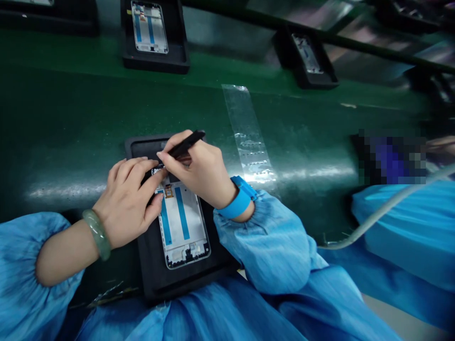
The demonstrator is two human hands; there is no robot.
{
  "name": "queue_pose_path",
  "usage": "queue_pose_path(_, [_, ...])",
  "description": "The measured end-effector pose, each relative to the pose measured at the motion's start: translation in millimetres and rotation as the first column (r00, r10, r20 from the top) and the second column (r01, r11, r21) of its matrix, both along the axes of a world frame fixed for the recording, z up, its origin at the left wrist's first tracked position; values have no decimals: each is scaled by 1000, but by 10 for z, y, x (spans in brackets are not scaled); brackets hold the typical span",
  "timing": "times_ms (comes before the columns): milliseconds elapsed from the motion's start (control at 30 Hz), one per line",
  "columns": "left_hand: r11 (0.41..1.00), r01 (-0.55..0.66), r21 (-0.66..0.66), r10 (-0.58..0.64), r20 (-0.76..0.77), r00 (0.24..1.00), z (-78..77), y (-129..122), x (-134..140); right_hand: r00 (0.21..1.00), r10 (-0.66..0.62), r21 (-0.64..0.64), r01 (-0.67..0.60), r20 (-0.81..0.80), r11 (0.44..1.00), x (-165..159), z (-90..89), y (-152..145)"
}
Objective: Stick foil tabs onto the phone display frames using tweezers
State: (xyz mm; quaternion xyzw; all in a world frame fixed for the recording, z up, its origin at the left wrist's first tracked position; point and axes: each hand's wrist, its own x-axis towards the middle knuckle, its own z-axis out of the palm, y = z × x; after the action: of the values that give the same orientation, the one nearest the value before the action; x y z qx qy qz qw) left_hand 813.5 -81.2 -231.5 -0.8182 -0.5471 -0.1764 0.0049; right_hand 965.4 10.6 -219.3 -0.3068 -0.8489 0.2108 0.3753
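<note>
A phone frame (192, 222) with silvery metal and two blue strips lies in a black foam tray (156, 279) in front of me. My left hand (130, 199) rests over the phone's upper left side, fingers stretched out and fingertips touching its top end. My right hand (202, 166) is closed around a black pen-like tool (186, 143), which slants down to the left. Its lower tip is hidden behind my fingers at the top of the phone. A small orange flex cable (168, 191) shows just below my left index finger.
A clear plastic strip (249, 132) lies on the green work surface (71, 123). Farther back, a phone frame (159, 28) sits in a black tray (156, 63), with another tray (318, 81) to its right. At right, a blue-sleeved person (408, 222) sits beside a pale cable (377, 220).
</note>
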Motion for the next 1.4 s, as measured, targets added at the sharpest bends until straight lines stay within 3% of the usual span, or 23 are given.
queue_pose_path(167, [1000, 4, 1, -4, -70, 998, 38, 4, 2, 998, -60, 35, 62, -36, 997, -6, -21, -13])
queue_pose_path(467, [1000, 0, 4, 1, -65, 998, 18, -5, -8, 988, -79, -9, 79, -130, 997, 90, -52, 40])
queue_pose_path(633, [1000, 0, 1, 0, -64, 998, 24, -13, -2, 999, -48, 108, 49, -5, 993, 76, -12, -2])
queue_pose_path(800, [1000, -4, -1, 4, -81, 997, 27, 5, -8, 978, 46, 176, -82, 202, 981, 68, 8, -31])
queue_pose_path(967, [1000, 12, -11, -13, -75, 997, 3, 19, -13, 994, -104, 137, 99, 30, 986, 240, 128, 143])
queue_pose_path(1067, [1000, 8, 3, -8, -92, 996, 12, 0, 2, 949, -167, 179, 122, 269, 976, 354, 208, 293])
queue_pose_path(1133, [1000, -25, 3, 25, -55, 998, 32, 48, -15, 849, -126, 99, 88, 512, 991, 386, 200, 394])
queue_pose_path(1233, [983, -179, 48, 176, 76, 982, 73, 373, -139, 759, -23, -41, 65, 651, 997, 376, 127, 539])
queue_pose_path(1333, [926, -354, 134, 340, 115, 933, 116, 1026, -384, 783, 4, -55, 38, 622, 998, 343, 65, 657])
queue_pose_path(1400, [883, -456, 109, 457, 24, 889, 141, 1510, -568, 797, 4, -47, 31, 604, 998, 328, 47, 727])
